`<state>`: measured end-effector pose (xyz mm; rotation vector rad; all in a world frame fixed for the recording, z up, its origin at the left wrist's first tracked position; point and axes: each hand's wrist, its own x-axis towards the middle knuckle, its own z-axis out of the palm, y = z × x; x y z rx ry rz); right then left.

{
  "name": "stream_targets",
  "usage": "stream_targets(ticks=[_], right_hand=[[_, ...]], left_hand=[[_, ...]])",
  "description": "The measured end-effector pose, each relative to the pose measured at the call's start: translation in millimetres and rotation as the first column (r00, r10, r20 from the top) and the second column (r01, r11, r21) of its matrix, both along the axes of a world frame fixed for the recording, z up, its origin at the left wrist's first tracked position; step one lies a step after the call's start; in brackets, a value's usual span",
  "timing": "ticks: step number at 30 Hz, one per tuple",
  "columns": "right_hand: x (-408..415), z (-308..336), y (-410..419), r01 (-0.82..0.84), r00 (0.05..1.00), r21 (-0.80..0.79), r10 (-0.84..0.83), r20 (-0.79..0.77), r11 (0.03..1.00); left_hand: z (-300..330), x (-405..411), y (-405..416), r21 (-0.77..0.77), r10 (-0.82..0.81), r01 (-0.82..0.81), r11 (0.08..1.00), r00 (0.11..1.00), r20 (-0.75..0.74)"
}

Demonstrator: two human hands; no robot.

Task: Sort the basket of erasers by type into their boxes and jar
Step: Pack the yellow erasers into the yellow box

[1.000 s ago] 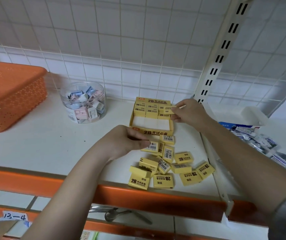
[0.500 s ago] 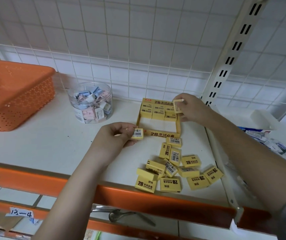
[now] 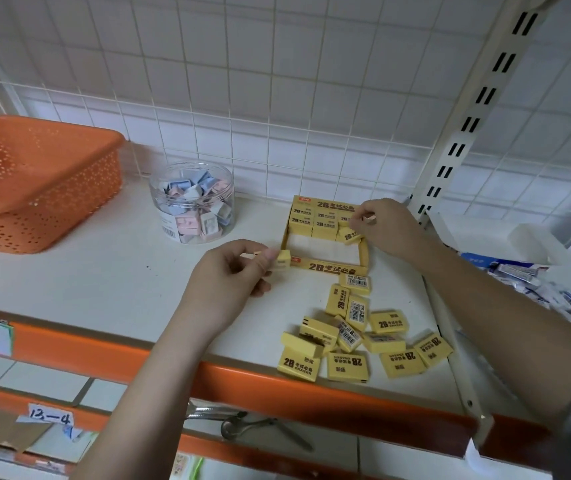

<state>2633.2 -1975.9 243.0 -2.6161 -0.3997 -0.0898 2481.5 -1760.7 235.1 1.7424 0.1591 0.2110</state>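
Since half a second ago, the left hand (image 3: 228, 278) has carried its yellow eraser (image 3: 283, 257) right up to the front left corner of the yellow box (image 3: 329, 266), and the right hand (image 3: 386, 226) has dropped lower over the box's back row. The left grip pinches the eraser between thumb and fingertips, the other fingers curled beneath. The right grip has fingers bent at the box's right side, over a tilted eraser (image 3: 349, 234); whether it actually holds anything I cannot tell. Two rows of erasers fill the back of the box, its front half bare. A loose heap of yellow erasers (image 3: 363, 337) lies on the white shelf (image 3: 104, 278) just in front of the box. Left of the box stands a clear jar (image 3: 192, 202) of pastel erasers, and farther left an orange basket (image 3: 34, 181). At far right lies a scatter of blue-and-white erasers (image 3: 526, 278).
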Motion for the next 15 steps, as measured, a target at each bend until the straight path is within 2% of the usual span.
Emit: stream_targets(ticks=[3,8,10,12,15], right_hand=[[-4,-4,0,-0.019,1.000,-0.104,0.018,-0.015,0.994],[-7,-1,5,-0.053,0.996,-0.318,0.074,0.055,0.947],[-7,0,4,-0.079,0.993,-0.348,0.103,0.051,0.934],[-6,1,2,-0.079,0.992,-0.299,0.105,0.070,0.951],[-3,10,-3,-0.023,0.999,-0.088,0.027,0.035,0.996]], left_hand=[[0,0,0,-0.024,0.005,-0.005,1.000,1.000,-0.001],[1,-2,1,-0.084,-0.027,0.029,0.996,0.999,0.025],[1,-3,3,-0.102,-0.035,0.037,0.994,0.999,0.030],[0,-4,4,-0.107,-0.032,0.035,0.994,0.999,0.031],[-1,-6,8,-0.109,-0.026,0.029,0.994,0.999,0.029]])
